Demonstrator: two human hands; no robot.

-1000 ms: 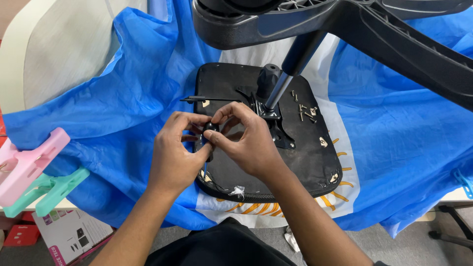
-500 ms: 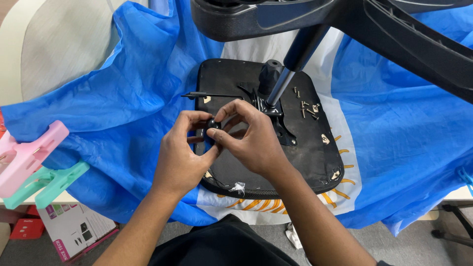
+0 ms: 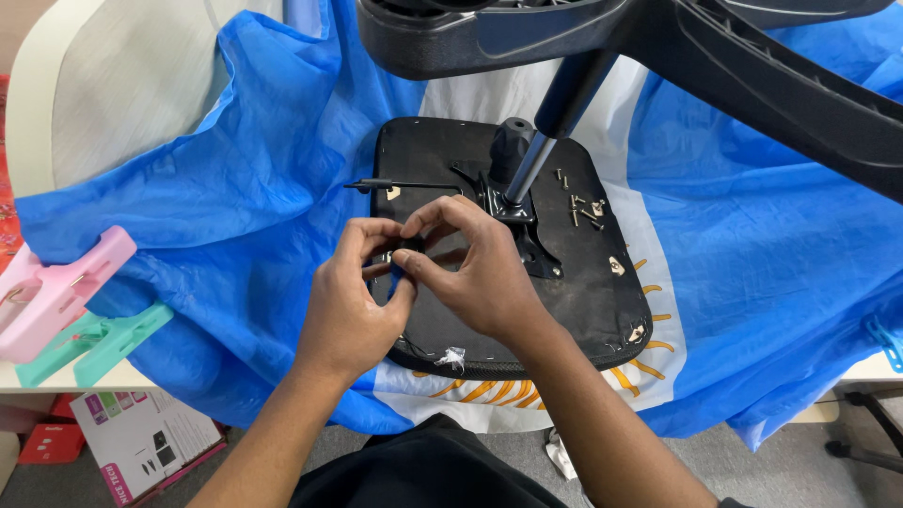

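Crinkled blue sheet [image 3: 235, 169] under matte black seat [image 3: 583, 292].

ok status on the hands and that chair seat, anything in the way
Left hand and right hand pinch a small part together over the upturned seat. Loose screws lie beside the gas column. Chair base overhangs above.

Workshop: upturned chair [image 3: 508, 245], loose screws [image 3: 576, 207].

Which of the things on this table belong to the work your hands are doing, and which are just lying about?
In hand:
left hand and right hand, pinching something small, hidden
upturned chair seat
loose screws
metal mounting plate

Lying about:
pink clamp
green clamp
printed box
blue sheet
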